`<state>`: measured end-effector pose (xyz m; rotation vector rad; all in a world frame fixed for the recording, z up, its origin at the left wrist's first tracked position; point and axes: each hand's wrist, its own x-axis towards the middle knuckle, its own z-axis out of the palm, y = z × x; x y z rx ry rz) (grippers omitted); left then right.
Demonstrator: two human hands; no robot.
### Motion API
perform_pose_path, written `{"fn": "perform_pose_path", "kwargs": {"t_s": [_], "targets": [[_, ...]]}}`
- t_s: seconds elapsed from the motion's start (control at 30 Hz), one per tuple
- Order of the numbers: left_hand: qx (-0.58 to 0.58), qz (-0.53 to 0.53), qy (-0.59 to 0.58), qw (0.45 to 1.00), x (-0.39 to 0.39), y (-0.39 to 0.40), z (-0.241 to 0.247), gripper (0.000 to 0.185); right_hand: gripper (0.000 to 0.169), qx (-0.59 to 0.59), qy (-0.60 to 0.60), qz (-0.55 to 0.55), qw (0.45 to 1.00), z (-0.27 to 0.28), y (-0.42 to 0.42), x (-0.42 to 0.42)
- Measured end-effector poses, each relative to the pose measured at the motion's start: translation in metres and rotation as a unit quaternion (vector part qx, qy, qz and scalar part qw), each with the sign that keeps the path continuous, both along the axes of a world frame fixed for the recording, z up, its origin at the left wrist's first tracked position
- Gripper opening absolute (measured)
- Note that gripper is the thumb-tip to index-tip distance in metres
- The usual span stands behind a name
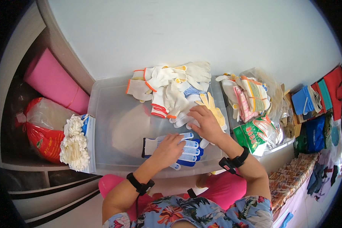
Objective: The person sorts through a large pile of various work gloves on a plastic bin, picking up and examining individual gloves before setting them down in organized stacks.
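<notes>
My left hand [168, 150] rests on top of a pair of dotted work gloves [190, 147], white with a blue underside, lying flat on a translucent plastic bin lid [116, 125]. Its fingers are loosely curved on the fabric and I see no grip. Just beyond, my right hand [205, 123] hovers with thumb and fingers apart, holding nothing. Beside it lies a pale yellow dotted glove [212, 107]. Farther back spreads a heap of white knit gloves [171, 85], some with orange or red cuffs. What lies directly beneath my right hand is partly hidden.
To the right sit a banded glove bundle [253, 94] and a green printed plastic bag [253, 134]. At left, white bunched gloves [74, 145] lie against a box [91, 142], near a red bag [45, 131] and a pink roll [57, 82]. A wall [188, 34] stands behind.
</notes>
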<state>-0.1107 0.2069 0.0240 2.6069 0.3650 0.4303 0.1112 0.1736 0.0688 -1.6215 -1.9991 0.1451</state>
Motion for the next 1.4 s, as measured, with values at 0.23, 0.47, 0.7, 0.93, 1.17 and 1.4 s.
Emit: {"fn": "perform_pose_path", "kwargs": {"t_s": [0.23, 0.47, 0.7, 0.93, 1.17, 1.4], "targets": [[0.021, 0.008, 0.006, 1.000, -0.004, 0.006, -0.003, 0.031, 0.046, 0.026, -0.049, -0.015, 0.998, -0.016, 0.034, -0.028], [-0.051, 0.178, -0.064, 0.981, -0.007, 0.009, 0.020, 0.034, 0.012, 0.002, 0.323, -0.111, 0.940, -0.018, 0.057, -0.010], [-0.124, 0.313, -0.305, 0.890, -0.003, 0.030, 0.027, 0.059, 0.016, -0.086, 0.674, -0.131, 0.722, 0.024, 0.055, -0.018], [-0.424, 0.211, -0.332, 0.815, -0.008, 0.032, 0.035, 0.065, 0.018, -0.216, 0.645, -0.050, 0.732, 0.034, 0.034, -0.029], [-0.696, 0.135, -0.138, 0.692, -0.010, 0.019, 0.019, 0.032, 0.023, -0.309, 0.505, -0.059, 0.804, 0.037, 0.002, -0.041], [-0.721, 0.234, -0.276, 0.592, -0.011, 0.015, 0.012, 0.035, 0.032, -0.335, 0.496, -0.006, 0.801, -0.002, -0.014, -0.026]]}}
